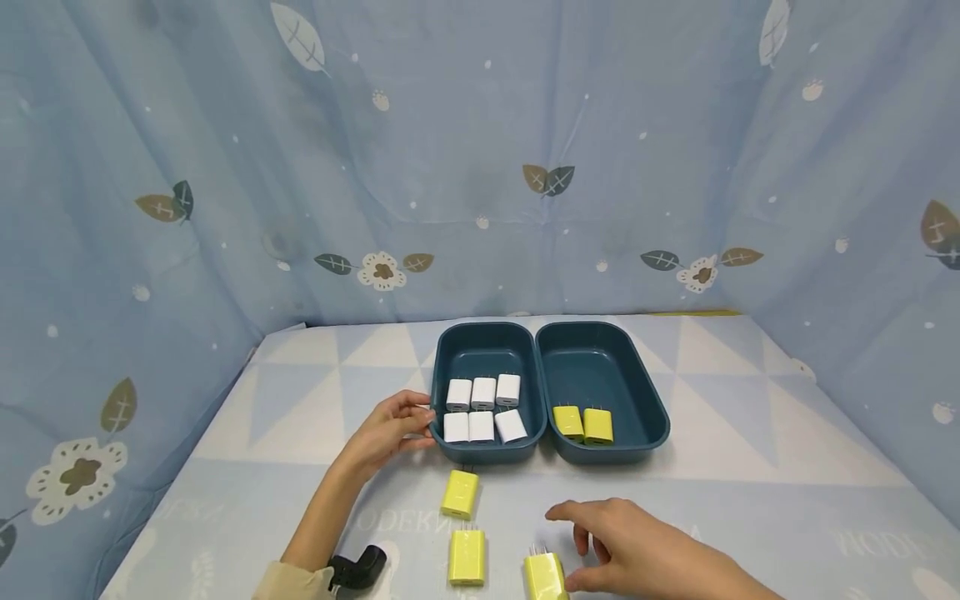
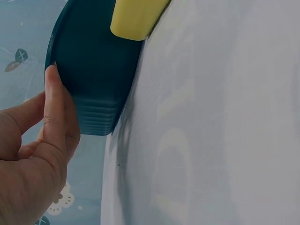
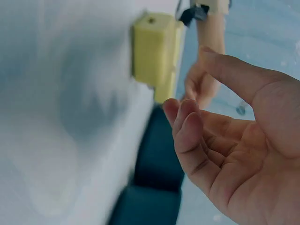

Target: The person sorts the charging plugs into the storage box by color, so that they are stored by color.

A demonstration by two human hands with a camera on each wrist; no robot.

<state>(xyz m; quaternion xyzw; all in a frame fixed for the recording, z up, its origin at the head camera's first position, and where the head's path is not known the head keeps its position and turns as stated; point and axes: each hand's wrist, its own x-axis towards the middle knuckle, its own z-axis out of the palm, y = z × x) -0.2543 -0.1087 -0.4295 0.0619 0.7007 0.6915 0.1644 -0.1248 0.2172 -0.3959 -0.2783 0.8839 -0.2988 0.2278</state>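
Note:
My left hand (image 1: 393, 427) holds the left rim of a dark teal bin (image 1: 489, 452), its fingers right at the edge. In the left wrist view the same hand (image 2: 51, 126) lies along the wall of the bin (image 2: 93, 70). Several white charger plugs (image 1: 481, 426) lie inside in two rows. My right hand (image 1: 626, 546) is low on the right, with thumb and fingers apart around nothing. Its thumb tip is right beside a yellow charger plug (image 1: 545, 577) lying on the cloth, prongs pointing away. The right wrist view shows the right hand (image 3: 229, 136) with curved, parted fingers.
A second teal bin (image 1: 637, 367) stands against the first, with two yellow charger plugs (image 1: 583, 425) in it. Two more yellow plugs, a farther one (image 1: 460, 494) and a nearer one (image 1: 467, 557), lie on the patterned cloth (image 1: 750, 517). A blue curtain (image 1: 480, 150) hangs behind.

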